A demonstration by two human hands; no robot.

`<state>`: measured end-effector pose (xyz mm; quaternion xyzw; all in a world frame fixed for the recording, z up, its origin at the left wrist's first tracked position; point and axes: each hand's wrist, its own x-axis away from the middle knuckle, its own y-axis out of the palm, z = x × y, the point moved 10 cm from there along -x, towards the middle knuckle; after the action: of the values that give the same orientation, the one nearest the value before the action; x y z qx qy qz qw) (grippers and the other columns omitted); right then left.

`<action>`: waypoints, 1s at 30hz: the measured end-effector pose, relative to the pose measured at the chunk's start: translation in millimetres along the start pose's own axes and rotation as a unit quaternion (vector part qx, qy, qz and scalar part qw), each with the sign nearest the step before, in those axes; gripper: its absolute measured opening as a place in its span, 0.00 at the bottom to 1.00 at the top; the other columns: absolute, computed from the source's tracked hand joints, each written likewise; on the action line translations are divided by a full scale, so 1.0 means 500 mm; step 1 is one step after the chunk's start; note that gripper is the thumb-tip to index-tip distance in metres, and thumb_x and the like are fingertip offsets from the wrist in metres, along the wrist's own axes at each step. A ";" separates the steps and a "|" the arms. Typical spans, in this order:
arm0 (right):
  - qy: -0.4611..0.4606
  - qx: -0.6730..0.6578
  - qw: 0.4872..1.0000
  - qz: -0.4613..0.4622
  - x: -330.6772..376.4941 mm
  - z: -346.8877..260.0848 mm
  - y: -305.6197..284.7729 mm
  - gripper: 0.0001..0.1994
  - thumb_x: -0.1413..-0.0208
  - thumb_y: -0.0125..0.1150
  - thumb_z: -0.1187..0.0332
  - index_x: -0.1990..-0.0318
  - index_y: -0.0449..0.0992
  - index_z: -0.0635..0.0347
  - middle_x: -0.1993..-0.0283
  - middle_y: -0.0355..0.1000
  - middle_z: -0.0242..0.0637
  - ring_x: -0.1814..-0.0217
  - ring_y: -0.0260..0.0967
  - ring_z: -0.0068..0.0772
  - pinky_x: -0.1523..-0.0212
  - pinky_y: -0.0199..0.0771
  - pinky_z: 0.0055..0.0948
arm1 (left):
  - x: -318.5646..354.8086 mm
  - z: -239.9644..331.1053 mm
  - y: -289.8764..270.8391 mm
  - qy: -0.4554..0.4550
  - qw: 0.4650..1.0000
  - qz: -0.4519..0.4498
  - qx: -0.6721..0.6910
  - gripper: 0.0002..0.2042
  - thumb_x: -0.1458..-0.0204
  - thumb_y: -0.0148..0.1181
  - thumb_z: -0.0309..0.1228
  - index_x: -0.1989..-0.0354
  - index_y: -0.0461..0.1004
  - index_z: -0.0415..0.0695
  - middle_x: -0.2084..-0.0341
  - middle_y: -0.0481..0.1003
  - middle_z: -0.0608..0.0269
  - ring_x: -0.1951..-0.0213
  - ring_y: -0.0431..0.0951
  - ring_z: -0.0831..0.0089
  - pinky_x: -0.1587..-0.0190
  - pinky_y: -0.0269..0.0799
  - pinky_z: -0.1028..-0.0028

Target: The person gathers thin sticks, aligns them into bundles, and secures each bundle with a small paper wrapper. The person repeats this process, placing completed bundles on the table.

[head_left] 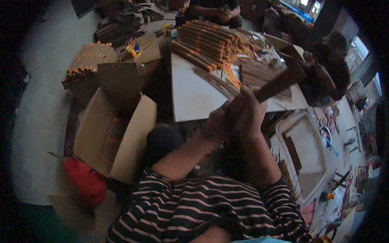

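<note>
Brown sticks, a tight dark bundle [279,83] of them, are raised over the edge of the white table [194,97], and both hands are clamped round the near end. The right hand [247,111] is wrapped fully closed about the bundle, the left hand [216,121] pressed against it just below, fingers curled shut, the two stacked like a grip on a bat so the sticks stay together and do not fan out. The far end angles up to the right, clear of the tabletop. Beyond it lies a big heap of orange-tipped sticks [206,40], laid side by side in layers, and more loose brown ones [259,75] spread beside that heap, within easy reach. An open cardboard box [117,133] sits on the floor to the left, flaps wide, some sticks inside. A white tray [308,154] stands to the right. Another person [324,69] sits across the table, and I cannot tell what they have in hand.
</note>
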<state>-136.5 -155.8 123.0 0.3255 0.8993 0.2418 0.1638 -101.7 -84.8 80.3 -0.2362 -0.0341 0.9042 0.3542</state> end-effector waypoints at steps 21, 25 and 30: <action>0.094 -0.094 0.979 -0.152 0.140 -0.073 -0.021 0.17 0.46 0.46 0.62 0.86 0.56 0.53 0.90 0.45 0.24 0.92 0.43 0.20 0.90 0.46 0.21 | 0.159 0.131 0.115 -0.224 0.934 -0.277 0.001 0.10 0.60 0.55 0.27 0.69 0.70 0.36 0.72 0.73 0.55 0.68 0.73 0.63 0.62 0.66 0.71; 0.083 -0.111 0.987 -0.086 0.143 -0.077 -0.043 0.17 0.47 0.48 0.64 0.86 0.56 0.51 0.90 0.46 0.24 0.92 0.42 0.20 0.91 0.43 0.22 | 0.149 0.117 0.111 -0.173 0.960 -0.218 -0.023 0.13 0.62 0.58 0.30 0.66 0.69 0.37 0.71 0.73 0.53 0.67 0.74 0.62 0.61 0.67 0.70; 0.054 -0.139 0.988 -0.039 0.142 -0.091 -0.073 0.13 0.53 0.57 0.68 0.83 0.59 0.53 0.89 0.50 0.23 0.92 0.47 0.19 0.91 0.46 0.20 | 0.136 0.138 0.094 -0.069 0.982 -0.098 -0.149 0.15 0.60 0.57 0.30 0.63 0.68 0.37 0.68 0.73 0.47 0.61 0.73 0.54 0.59 0.67 0.66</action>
<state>-227.6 -148.1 131.5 0.2506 0.8767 0.3746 0.1682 -205.3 -67.9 103.3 -0.2194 -0.2160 0.8639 0.3987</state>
